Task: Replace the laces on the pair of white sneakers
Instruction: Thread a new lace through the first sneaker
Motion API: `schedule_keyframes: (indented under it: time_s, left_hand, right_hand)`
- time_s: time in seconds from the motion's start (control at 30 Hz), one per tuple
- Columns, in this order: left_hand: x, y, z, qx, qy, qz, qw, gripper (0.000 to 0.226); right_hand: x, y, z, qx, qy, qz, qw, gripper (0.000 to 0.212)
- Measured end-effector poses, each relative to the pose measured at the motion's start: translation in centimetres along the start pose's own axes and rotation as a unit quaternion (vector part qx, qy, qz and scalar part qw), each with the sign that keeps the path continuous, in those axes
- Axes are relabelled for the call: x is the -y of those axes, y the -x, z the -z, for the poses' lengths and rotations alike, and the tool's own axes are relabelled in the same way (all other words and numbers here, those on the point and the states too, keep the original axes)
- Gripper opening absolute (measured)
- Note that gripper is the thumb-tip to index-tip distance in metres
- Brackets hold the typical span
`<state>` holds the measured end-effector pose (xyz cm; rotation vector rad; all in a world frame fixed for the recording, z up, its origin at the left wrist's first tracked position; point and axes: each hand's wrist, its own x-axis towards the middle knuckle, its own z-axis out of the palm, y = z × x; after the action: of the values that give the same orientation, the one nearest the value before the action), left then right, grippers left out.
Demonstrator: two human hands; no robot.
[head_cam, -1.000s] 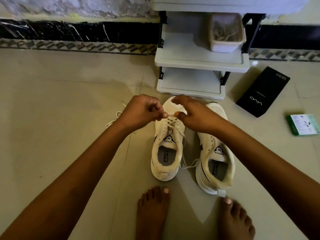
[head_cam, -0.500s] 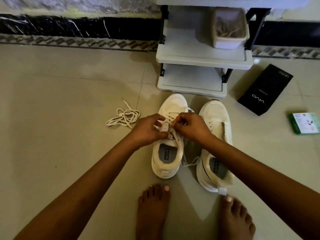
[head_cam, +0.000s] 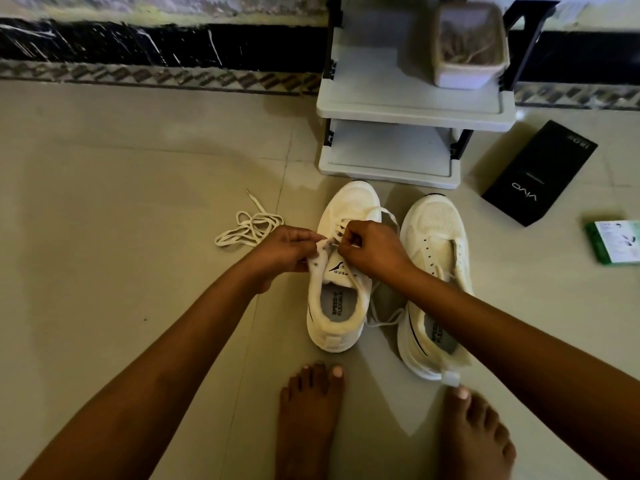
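Beige floor tiles (head_cam: 121, 237) carry everything, with a dark marbled skirting along the wall at the back. Two white sneakers stand side by side, toes pointing away from the person, just in front of a low white shelf rack (head_cam: 408, 109). Both hands meet over the left sneaker (head_cam: 337, 289), at its eyelet rows. The left hand (head_cam: 284, 252) has its fingers curled, pinching the left eyelet flap of that shoe between thumb and fingers. The right hand (head_cam: 372, 249) is curled too, pinching the lace (head_cam: 384, 315) at the eyelets (the exact bit held is hidden by the fingers); a loose length of it trails down between the shoes. The right sneaker (head_cam: 434, 258) sits just beside, under the right forearm, with no lace in its visible eyelets. A spare lace (head_cam: 247, 226) lies bundled on the floor just left of the left hand. Right of the shoes lie a black box (head_cam: 538, 173) and a green packet (head_cam: 614, 242). Bare feet show near the heels.
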<state>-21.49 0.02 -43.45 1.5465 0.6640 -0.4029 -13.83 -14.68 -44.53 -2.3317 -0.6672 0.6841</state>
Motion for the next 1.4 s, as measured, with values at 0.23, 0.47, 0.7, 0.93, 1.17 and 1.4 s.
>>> schedule_keyframes:
  time_s: [0.23, 0.47, 0.7, 0.93, 1.17, 1.4]
  left_hand:
    - [0.0, 0.3, -0.1, 0.041, -0.004, -0.017, 0.999, 0.017]
    - [-0.4, -0.1, -0.4, 0.008, -0.014, -0.017, 1.000, 0.019]
    - [0.9, -0.9, -2.2, -0.118, -0.063, -0.098, 0.986, 0.016]
    - [-2.1, 0.3, -1.8, -0.155, 0.061, -0.126, 0.978, 0.019]
    - [-7.0, 0.8, 0.4, -0.193, 0.030, -0.181, 0.964, 0.012]
    - [-0.5, -1.1, -1.4, -0.070, -0.347, -0.127, 0.927, 0.021]
  right_hand:
    - [-0.3, -0.3, -0.1, 0.009, -0.031, -0.046, 0.998, 0.009]
    - [-0.4, -0.1, -0.4, 0.008, -0.055, -0.050, 0.997, 0.012]
    - [-0.4, 0.1, -0.3, -0.016, -0.007, -0.027, 0.999, 0.017]
    - [-2.3, 0.5, 1.6, -0.004, 0.187, 0.069, 0.980, 0.067]
    - [-2.9, 0.6, 1.2, 0.075, 0.183, 0.054, 0.979, 0.091]
    - [-3.0, 0.4, 1.6, 0.087, 0.156, 0.051, 0.983, 0.090]
